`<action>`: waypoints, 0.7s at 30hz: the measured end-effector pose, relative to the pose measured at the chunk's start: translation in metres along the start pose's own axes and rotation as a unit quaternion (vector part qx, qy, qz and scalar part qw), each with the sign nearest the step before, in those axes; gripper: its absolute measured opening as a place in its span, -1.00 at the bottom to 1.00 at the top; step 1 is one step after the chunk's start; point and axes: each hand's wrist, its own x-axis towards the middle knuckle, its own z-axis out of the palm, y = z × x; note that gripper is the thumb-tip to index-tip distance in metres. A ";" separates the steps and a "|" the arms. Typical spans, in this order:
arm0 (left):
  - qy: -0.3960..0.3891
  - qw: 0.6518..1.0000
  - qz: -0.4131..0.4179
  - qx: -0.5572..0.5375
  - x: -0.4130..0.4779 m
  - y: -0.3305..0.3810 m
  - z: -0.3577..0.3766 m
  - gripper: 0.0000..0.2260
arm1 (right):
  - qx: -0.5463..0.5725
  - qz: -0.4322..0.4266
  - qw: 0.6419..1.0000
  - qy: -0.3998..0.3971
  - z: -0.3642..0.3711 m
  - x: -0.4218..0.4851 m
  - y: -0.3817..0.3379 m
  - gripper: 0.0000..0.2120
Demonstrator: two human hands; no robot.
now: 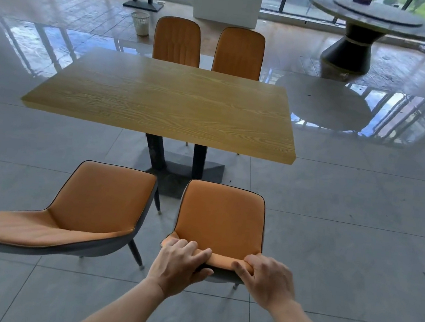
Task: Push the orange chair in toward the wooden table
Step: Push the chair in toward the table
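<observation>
An orange chair (222, 215) with a grey shell stands right in front of me, its seat facing the wooden table (165, 100). My left hand (181, 265) and my right hand (268, 281) both grip the top edge of its backrest, fingers curled over the front. The seat's front edge lies short of the table's near edge, close to the table's black base (178, 173). The chair's legs are mostly hidden beneath it.
A second orange chair (80, 214) stands to the left, turned sideways and away from the table. Two more orange chairs (178, 41) are tucked in at the far side. A white bin (140, 23), a white pillar and a round dark table (376, 18) are farther back.
</observation>
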 end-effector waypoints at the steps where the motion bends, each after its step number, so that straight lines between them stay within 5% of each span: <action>1: 0.005 1.000 0.001 -0.001 -0.002 0.000 0.001 -0.66 | -0.005 0.010 1.000 0.006 0.002 -0.001 -0.003 -0.24; 7: -0.003 1.000 -0.005 -0.014 -0.001 -0.014 0.004 -0.63 | 0.004 0.061 0.998 -0.008 0.005 -0.001 -0.018 -0.25; 21: -0.009 0.999 -0.025 -0.033 -0.006 -0.009 -0.003 -0.60 | -0.014 0.001 1.000 -0.002 0.001 0.008 -0.010 -0.14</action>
